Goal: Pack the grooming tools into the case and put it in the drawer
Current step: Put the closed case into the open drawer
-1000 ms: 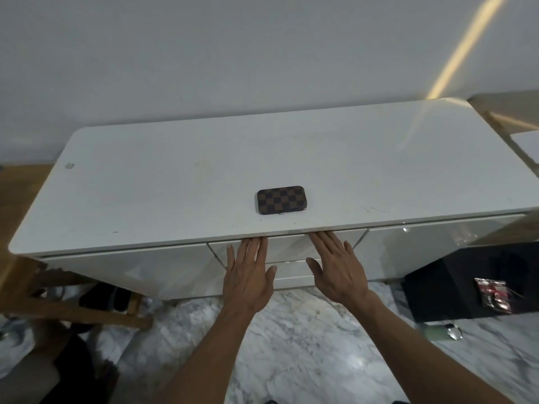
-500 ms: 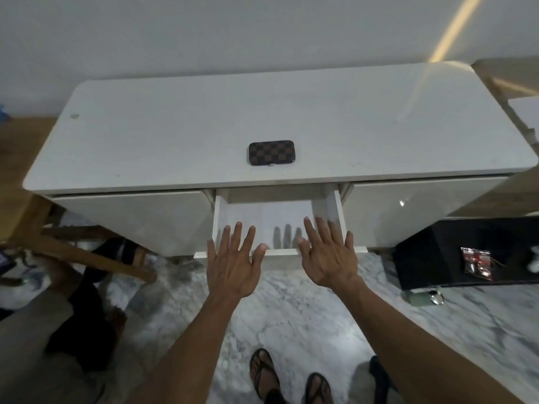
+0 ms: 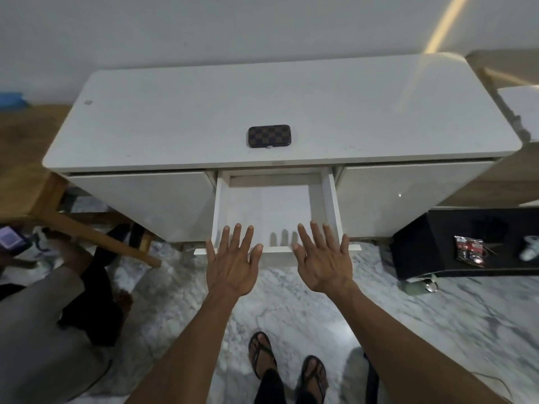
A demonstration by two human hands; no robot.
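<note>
The brown checkered grooming case (image 3: 269,136) lies shut on the white cabinet top (image 3: 379,118), near its front edge and above the middle drawer. That drawer (image 3: 274,211) stands pulled out, and the part of its white inside that shows holds nothing. My left hand (image 3: 232,262) and my right hand (image 3: 323,258) hover flat with fingers spread over the drawer's front edge, holding nothing. No loose grooming tools are in view.
Closed white drawer fronts flank the open drawer. A wooden chair leg (image 3: 96,234) and another person's clothing (image 3: 43,316) are at the left. A low black stand (image 3: 466,243) with small items sits at the right. My sandalled feet (image 3: 288,363) stand on marble floor.
The middle drawer went from closed to pulled far out. My hands drew back with its front edge, and my view stepped back from the cabinet.
</note>
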